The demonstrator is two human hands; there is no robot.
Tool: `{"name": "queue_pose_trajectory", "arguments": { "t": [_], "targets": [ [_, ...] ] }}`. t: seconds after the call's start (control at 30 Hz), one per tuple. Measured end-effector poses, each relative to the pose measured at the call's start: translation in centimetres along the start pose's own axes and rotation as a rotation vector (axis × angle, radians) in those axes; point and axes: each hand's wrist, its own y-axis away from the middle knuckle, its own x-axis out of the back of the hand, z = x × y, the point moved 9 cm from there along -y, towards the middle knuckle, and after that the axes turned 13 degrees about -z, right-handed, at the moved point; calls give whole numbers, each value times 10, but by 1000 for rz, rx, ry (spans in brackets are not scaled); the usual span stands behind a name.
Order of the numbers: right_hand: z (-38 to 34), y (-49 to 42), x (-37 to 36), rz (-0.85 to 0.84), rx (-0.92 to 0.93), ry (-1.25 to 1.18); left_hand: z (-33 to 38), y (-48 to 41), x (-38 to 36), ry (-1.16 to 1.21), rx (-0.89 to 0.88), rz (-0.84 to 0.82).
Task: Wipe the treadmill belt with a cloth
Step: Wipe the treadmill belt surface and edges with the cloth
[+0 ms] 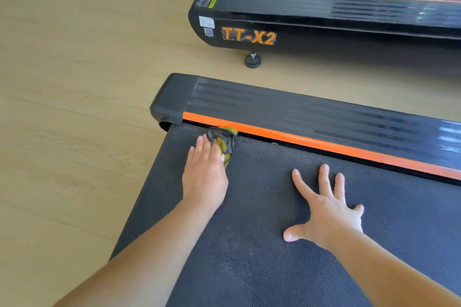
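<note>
Left hand (204,169) lies flat on the crumpled dark-grey and yellow cloth (224,141), fingers straight, pressing it down, not gripping it. The cloth sits on the black textured treadmill belt (274,269) at its far corner, bunched against the orange trim strip (324,144) near the matte black end cap (172,97). My read: flat palm pressure keeps the rag in contact with the dimpled surface and drives it into the seam where dirt collects.

Right hand (326,209) is open, fingers splayed, palm down on the belt, well apart from the cloth. Probably a brace for body weight and to stop the belt from rolling under the wipe.

A second black treadmill marked TT-X2 (324,20) stands beyond on the pale wood-plank floor (74,82).
</note>
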Motion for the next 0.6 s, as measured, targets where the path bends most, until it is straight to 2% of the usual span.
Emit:
{"name": "queue_pose_trajectory", "arguments": {
  "t": [0.07, 0.13, 0.17, 0.3, 0.37, 0.43, 0.53, 0.6],
  "targets": [
    [0, 0, 2, 6, -1, -6, 44, 22, -12, 74, -172, -14],
    [-3, 1, 3, 0, -2, 4, 100, 43, -30, 110, -436, -135],
    [-3, 0, 3, 3, 1, 2, 117, 48, -33, 116, -499, -175],
    [0, 1, 2, -10, -9, 5, 105, 38, -10, 296, -374, -136],
    [0, -1, 0, -6, -5, -6, 99, 44, 0, 343, -416, -136],
    [1, -2, 0, -2, -9, -9, 101, 42, 0, 256, -494, -126],
    [0, -1, 1, -17, -14, -4, 111, 35, -31, 9, -581, -238],
    [0, -2, 0, -18, -11, -7, 114, 33, -43, -86, -626, -253]
  ]
}}
